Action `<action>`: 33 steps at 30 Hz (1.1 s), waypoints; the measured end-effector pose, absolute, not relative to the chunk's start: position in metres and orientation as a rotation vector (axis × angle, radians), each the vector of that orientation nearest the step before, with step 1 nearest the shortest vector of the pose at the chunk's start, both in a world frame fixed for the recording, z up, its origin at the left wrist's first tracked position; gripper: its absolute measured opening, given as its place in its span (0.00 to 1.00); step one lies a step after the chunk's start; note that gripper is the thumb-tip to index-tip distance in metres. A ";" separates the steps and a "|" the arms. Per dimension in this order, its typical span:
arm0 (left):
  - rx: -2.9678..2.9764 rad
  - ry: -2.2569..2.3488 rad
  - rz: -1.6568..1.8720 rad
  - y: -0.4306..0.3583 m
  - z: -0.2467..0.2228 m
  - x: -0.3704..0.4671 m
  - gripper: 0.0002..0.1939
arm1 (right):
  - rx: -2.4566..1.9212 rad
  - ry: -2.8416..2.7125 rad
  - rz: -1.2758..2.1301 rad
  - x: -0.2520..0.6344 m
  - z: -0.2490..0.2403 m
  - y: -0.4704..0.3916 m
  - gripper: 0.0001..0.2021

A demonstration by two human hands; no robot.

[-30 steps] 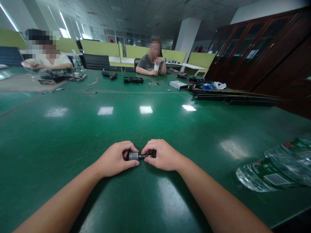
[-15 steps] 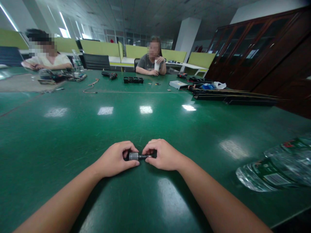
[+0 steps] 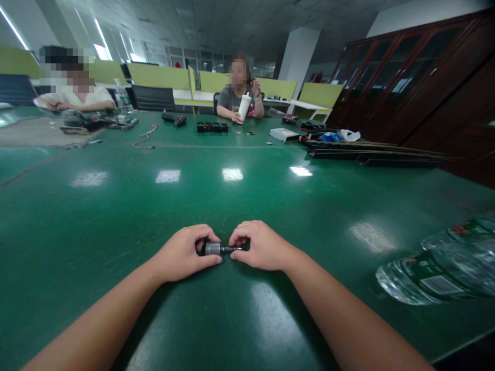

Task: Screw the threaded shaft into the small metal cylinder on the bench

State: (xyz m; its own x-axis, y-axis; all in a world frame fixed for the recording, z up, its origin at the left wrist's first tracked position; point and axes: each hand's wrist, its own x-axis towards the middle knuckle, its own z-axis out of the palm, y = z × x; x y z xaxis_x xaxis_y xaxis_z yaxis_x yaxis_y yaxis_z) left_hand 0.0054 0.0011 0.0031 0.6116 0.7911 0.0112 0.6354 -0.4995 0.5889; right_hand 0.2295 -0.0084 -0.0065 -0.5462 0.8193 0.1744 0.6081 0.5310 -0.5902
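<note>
The grey cylinder (image 3: 212,249), a single piece, is held low at the green surface (image 3: 216,201), and all clock directions here are taken from it. From its three o'clock side one dark shaft (image 3: 226,249) is extended; its rings may be those of a spring or a thread, too small to be told. At nine o'clock the cylinder is gripped between thumb and fingers by the left hand (image 3: 184,255); at three o'clock the shaft is pinched by the right hand (image 3: 263,248). Farther out at three o'clock, two clear bottles (image 3: 429,281) are seen. At eleven, one dark tool (image 3: 174,119) and one pale cord (image 3: 145,139) are laid; at twelve, one black block (image 3: 212,127); at one, one pale flat box (image 3: 284,135); at two, at least two long black rails (image 3: 398,163). Two people (image 3: 231,99) are seated opposite, at ten and twelve; by the latter, one white cup (image 3: 244,107) is held.
</note>
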 end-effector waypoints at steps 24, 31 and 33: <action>2.266 1.129 0.370 0.001 0.001 0.006 0.12 | -1.300 -2.329 0.716 0.250 -0.001 -0.005 0.05; 2.259 1.131 0.370 0.002 -0.001 0.006 0.13 | -1.431 -2.288 0.704 0.260 0.004 -0.003 0.05; 2.252 1.132 0.367 0.002 -0.001 0.006 0.13 | -1.409 -2.295 0.736 0.260 0.003 -0.003 0.05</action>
